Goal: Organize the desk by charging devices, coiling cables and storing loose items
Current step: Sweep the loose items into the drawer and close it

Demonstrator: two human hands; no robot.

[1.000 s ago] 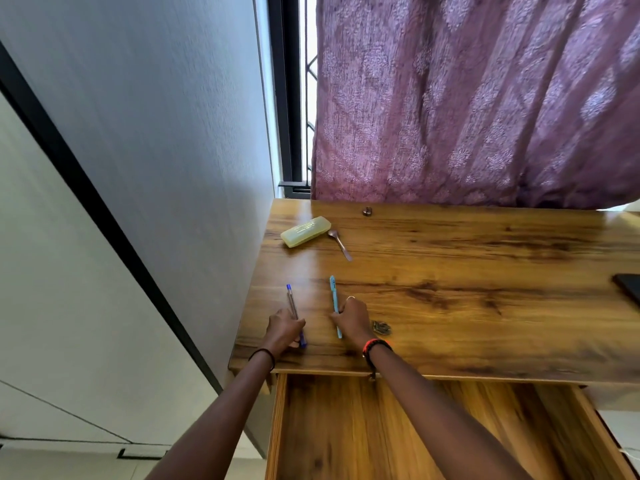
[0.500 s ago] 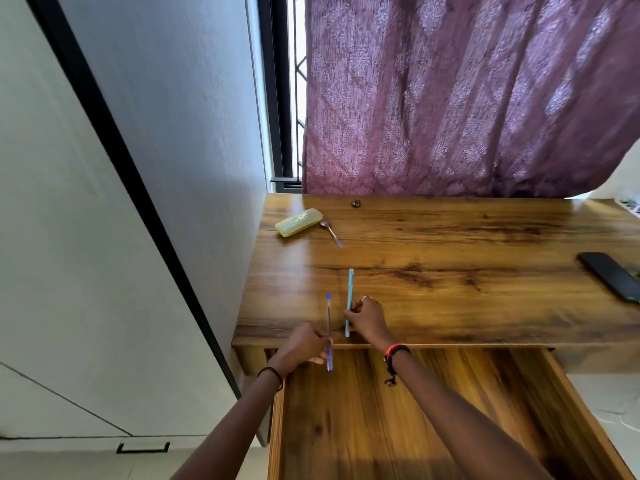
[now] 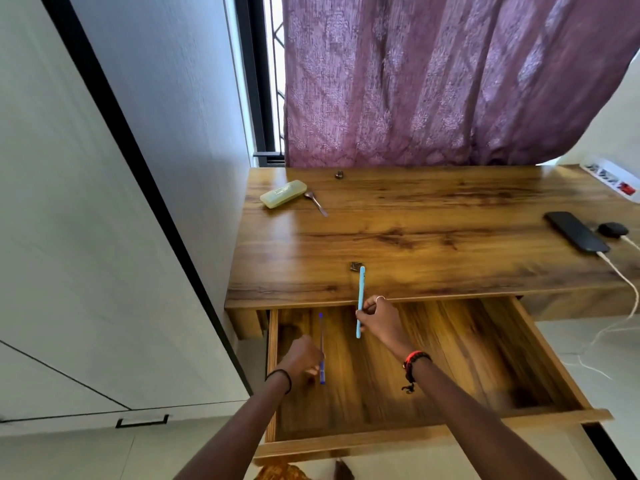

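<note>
Two pens hover over the open drawer [image 3: 485, 358] at the bench's [image 3: 415, 237] 6 o'clock, apparently for storing there: the left hand [image 3: 303, 356] has its grip pinched on the dark blue pen [image 3: 321, 341], while the right hand [image 3: 381, 322], at its 1 o'clock, is clamped round the light blue pen [image 3: 361, 296].

The desk [image 3: 433, 230] is brown wood with dark streaky grain. Behind the desk, the curtain [image 3: 433, 81] is purple with pale flower prints. On the desk: a yellow-green case [image 3: 283, 193], a black phone [image 3: 575, 232]. Before it: a light blue pen [image 3: 361, 292], a dark blue pen [image 3: 321, 334].
</note>
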